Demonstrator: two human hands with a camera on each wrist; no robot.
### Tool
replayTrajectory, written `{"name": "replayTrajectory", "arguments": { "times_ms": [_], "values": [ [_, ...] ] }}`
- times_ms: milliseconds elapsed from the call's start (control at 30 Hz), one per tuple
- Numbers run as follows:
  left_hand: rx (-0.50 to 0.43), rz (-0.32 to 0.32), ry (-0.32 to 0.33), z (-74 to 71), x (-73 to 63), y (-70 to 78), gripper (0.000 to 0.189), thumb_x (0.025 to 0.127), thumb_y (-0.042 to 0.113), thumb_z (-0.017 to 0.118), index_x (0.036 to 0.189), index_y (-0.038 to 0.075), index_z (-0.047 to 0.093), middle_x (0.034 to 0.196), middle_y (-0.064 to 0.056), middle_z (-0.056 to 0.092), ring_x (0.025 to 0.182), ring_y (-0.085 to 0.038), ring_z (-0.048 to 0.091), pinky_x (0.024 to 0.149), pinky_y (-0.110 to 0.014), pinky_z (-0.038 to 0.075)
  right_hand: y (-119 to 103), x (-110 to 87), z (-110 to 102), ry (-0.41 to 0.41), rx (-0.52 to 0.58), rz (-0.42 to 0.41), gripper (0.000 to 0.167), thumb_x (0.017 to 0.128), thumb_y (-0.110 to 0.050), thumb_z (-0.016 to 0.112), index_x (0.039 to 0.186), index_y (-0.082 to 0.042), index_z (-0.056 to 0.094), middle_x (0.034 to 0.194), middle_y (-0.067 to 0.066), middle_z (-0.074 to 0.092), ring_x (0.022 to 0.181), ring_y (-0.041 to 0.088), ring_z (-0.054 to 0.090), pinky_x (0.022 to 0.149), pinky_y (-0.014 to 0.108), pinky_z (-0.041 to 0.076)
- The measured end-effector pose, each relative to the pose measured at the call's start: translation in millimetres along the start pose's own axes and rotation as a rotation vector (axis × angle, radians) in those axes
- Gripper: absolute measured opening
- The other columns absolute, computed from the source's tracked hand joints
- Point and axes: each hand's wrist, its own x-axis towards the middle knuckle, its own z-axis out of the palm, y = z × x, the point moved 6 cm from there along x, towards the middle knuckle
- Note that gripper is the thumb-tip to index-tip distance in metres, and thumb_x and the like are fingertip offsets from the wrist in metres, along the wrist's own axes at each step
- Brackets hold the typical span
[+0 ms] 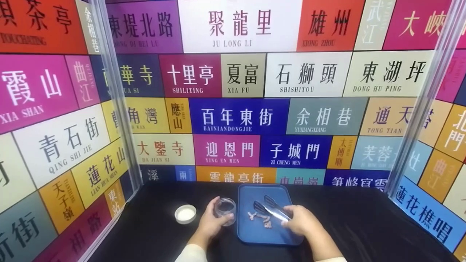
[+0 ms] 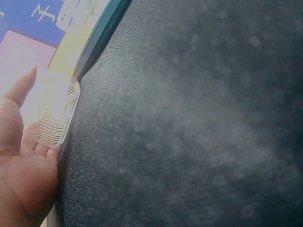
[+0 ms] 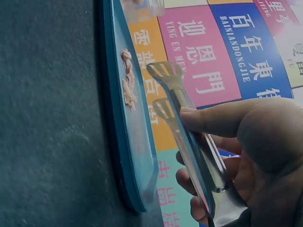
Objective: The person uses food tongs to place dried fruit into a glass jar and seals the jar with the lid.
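Metal tongs are held over the right part of a blue tray, their two slotted tips apart from each other and, in the right wrist view, raised clear of the tray floor. The right hand grips them, thumb on the near arm and the other fingers curled behind; part of the handle (its far end especially) is hidden in the palm. Pale pink pieces lie on the tray, left of and nearer than the tips; where one piece ends and the next begins is hard to make out.

Left of the tray, the left hand holds a clear jar between thumb and curled fingers, some of which are covered by the hand itself. Glare washes out the jar in the left wrist view, so I cannot tell whether anything is inside; only a sliver of it shows at the edge of the right wrist view. Further left sits a round white object (lid or shallow dish, I cannot say) on black cloth. Pale sleeves are cut off at the near edge, and the wall panels run out of sight at both sides.
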Motion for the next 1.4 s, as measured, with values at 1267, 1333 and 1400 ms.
{"name": "replayTrajectory", "arguments": {
  "times_ms": [1267, 1333, 1400],
  "values": [
    [-0.026, 0.020, -0.002, -0.3, -1.5, 2.1, 0.092, 0.083, 0.016, 0.091, 0.160, 0.008, 0.043, 0.162, -0.026, 0.049, 0.145, -0.047, 0.052, 0.126, -0.064, 0.038, 13, 5.3, 5, -0.029, -0.029, -0.021, 0.042, 0.087, -0.008, 0.083, 0.128, -0.005, 0.075, 0.123, 0.018, 0.077, 0.117, 0.038, 0.071, 0.109, 0.064, 0.052],
    [-0.030, 0.020, 0.001, -0.1, -0.7, 0.0, 0.092, 0.082, 0.016, 0.091, 0.160, 0.009, 0.043, 0.162, -0.025, 0.050, 0.145, -0.047, 0.052, 0.126, -0.064, 0.037, 12, 5.0, 6, -0.034, -0.030, -0.020, 0.039, 0.088, -0.008, 0.082, 0.127, -0.006, 0.076, 0.122, 0.017, 0.077, 0.117, 0.038, 0.071, 0.109, 0.064, 0.052],
    [-0.026, 0.024, 0.006, -0.2, -0.5, -0.1, 0.092, 0.082, 0.016, 0.092, 0.160, 0.008, 0.043, 0.162, -0.025, 0.050, 0.145, -0.047, 0.052, 0.126, -0.064, 0.037, 11, 4.8, 6, -0.033, -0.033, -0.025, 0.036, 0.089, -0.007, 0.081, 0.125, -0.007, 0.077, 0.121, 0.017, 0.077, 0.116, 0.037, 0.072, 0.109, 0.064, 0.053]
  ]
}}
